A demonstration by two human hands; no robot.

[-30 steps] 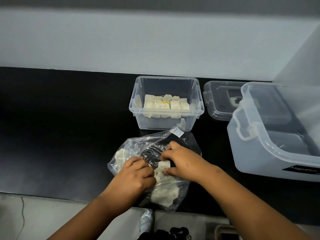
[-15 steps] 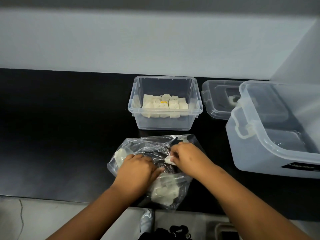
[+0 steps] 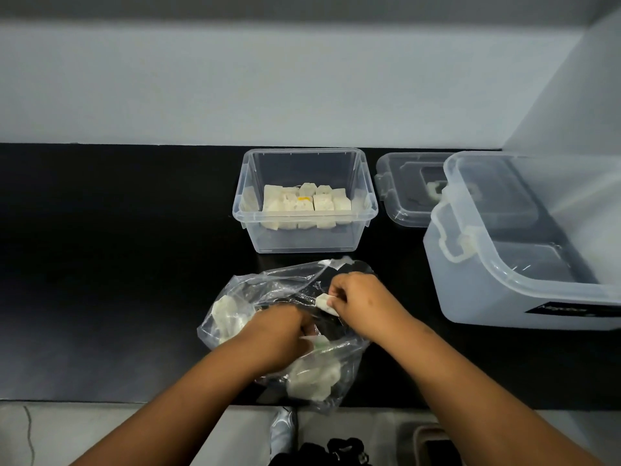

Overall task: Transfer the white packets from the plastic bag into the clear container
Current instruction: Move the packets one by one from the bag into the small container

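Since the frame a second before, the right hand point(image 3: 361, 302) had lifted out of the plastic bag point(image 3: 268, 294) with one white packet point(image 3: 325, 302) pinched between thumb and fingers point(image 3: 336, 286), held just above the bag's open mouth. That hand's fingers were closed narrowly on the packet. Beside it, the left hand point(image 3: 279, 334) had pushed deeper into the bag, pressing down among the crumpled plastic; its fingers were hidden there, so whether they gripped anything could not be told. More white packets point(image 3: 312, 378) lay in the bag near the front edge of the black surface point(image 3: 117, 264). Behind the bag stood the clear container point(image 3: 305, 237), open, with a row of packets point(image 3: 304, 206) already inside. To its right lay a clear lid point(image 3: 403, 193), and nearer, a large translucent bin point(image 3: 497, 290)
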